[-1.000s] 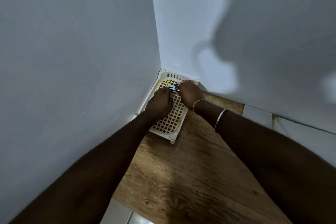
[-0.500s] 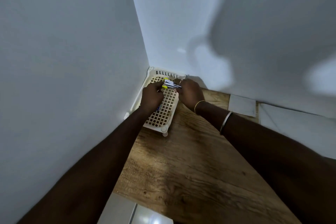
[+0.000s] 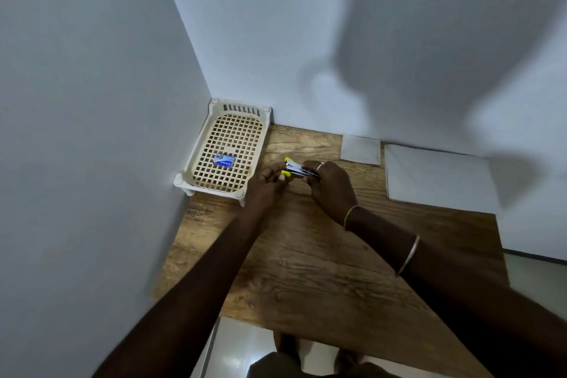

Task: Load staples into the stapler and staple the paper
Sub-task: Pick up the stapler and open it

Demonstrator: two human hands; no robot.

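Observation:
A small stapler (image 3: 297, 170) with yellow ends and a metal body is held above the wooden table, just right of the basket. My left hand (image 3: 266, 184) pinches its yellow left end. My right hand (image 3: 331, 187) grips its right part from above. A small blue staple box (image 3: 224, 160) lies inside the cream lattice basket (image 3: 196, 163) in the wall corner. A large white sheet of paper (image 3: 435, 178) lies flat at the table's right, against the wall. A smaller white paper square (image 3: 360, 149) lies to its left.
The wooden table (image 3: 306, 270) sits in a corner between two pale walls. Its near edge drops to a tiled floor (image 3: 245, 347). My feet show at the bottom edge.
Both hands lifted the stapler out of the basket and brought it toward me over the table. The blue staple box is now uncovered in the basket.

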